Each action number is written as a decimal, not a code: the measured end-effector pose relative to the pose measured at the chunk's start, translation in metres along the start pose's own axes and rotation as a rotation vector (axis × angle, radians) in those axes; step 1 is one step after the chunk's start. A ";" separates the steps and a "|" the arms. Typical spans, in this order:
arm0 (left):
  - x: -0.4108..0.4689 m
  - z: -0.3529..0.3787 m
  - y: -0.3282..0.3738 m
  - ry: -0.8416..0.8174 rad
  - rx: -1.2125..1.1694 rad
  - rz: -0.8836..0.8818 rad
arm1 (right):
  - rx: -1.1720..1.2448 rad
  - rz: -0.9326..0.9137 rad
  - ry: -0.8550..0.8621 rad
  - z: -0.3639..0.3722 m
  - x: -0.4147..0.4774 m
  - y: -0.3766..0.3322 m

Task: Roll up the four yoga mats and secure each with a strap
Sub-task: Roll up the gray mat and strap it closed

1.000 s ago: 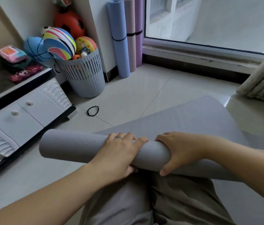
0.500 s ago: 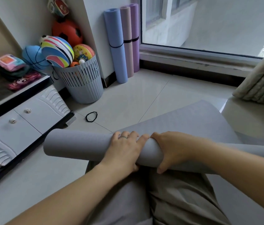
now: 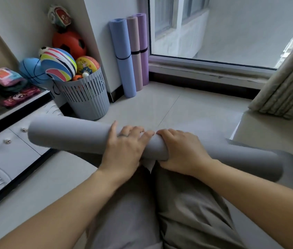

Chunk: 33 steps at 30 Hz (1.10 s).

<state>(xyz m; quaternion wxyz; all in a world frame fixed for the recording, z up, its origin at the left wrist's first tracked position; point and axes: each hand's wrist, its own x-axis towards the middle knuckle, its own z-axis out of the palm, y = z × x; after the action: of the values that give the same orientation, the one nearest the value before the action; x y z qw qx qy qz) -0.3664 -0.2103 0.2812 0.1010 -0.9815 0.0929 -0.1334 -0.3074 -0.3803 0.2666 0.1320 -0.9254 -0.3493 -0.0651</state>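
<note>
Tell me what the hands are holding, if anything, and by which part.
The rolled grey yoga mat, held at about its middle: the left hand curves over the top, and the right hand wraps round it just beside.

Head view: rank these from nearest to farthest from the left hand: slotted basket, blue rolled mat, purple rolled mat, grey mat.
1. grey mat, gripped by the left hand itself.
2. slotted basket, ahead and to the left.
3. blue rolled mat, upright, straight ahead.
4. purple rolled mat, upright, behind and right of the blue one.
</note>
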 end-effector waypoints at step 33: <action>-0.023 -0.011 0.002 -0.690 -0.379 0.064 | -0.027 -0.128 -0.550 -0.017 -0.031 -0.019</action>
<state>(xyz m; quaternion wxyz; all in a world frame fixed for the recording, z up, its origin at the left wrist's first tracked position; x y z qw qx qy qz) -0.3922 -0.2096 0.2856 -0.0528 -0.9665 0.1071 0.2272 -0.3441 -0.3910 0.2796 0.0155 -0.8860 -0.4289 0.1755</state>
